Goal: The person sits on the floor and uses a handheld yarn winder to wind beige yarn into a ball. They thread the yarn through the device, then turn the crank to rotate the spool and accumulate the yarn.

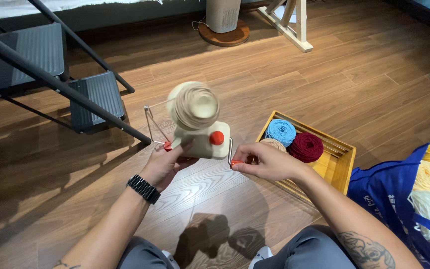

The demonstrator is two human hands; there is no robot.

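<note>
A cream yarn winder (206,139) with an orange knob stands on the wooden floor. On top of it a cream yarn ball (194,105) is blurred, as if spinning. My left hand (167,163) grips the winder's base from the left, with a black watch on that wrist. My right hand (265,160) pinches the orange handle of the metal crank (231,153) on the winder's right side. A thin wire yarn guide (154,122) rises at the left of the winder.
A wooden tray (342,159) at my right holds blue, dark red and beige yarn balls. A blue bag (389,194) with yellow and cream yarn lies far right. Dark metal steps (55,69) stand at the left. A white cylinder on a round wooden base stands behind.
</note>
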